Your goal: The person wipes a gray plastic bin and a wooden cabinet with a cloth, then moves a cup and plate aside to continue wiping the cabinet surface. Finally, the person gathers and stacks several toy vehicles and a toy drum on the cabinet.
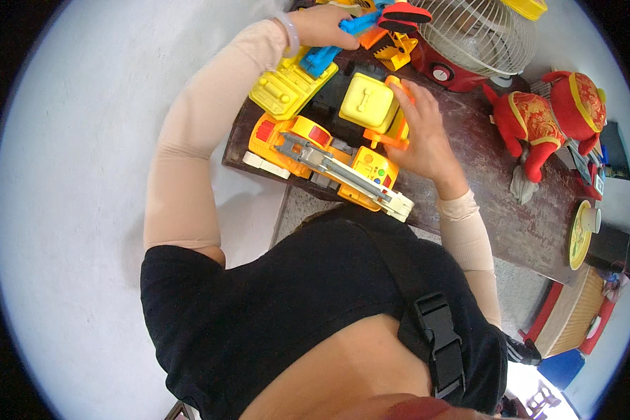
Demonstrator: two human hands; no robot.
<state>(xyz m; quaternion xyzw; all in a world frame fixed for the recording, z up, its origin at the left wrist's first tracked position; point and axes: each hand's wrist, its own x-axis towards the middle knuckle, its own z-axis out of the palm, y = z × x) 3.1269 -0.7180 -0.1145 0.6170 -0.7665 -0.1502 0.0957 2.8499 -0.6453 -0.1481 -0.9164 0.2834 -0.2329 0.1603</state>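
My left hand (328,26), a pale bracelet at its wrist, closes around a blue plastic toy part (365,22) at the top, its far fingers partly hidden. Beneath lie another blue piece (320,60) and a yellow toy vehicle body (294,89). My right hand (422,131) grips the orange side of a toy vehicle with a yellow box-shaped top (367,102), its fingers along the edge. Nearer to me, an orange toy crane truck (375,165) with a grey and cream boom lies at the table's edge. A small yellow toy bucket (396,52) sits beyond.
A red electric fan with a wire guard (441,73) stands at the back of the dark wooden table (462,157). Right of it are a red plush toy (530,121), a grey cloth (525,181) and a yellow plate (579,236) with a white cup (591,219). A white wall borders the left.
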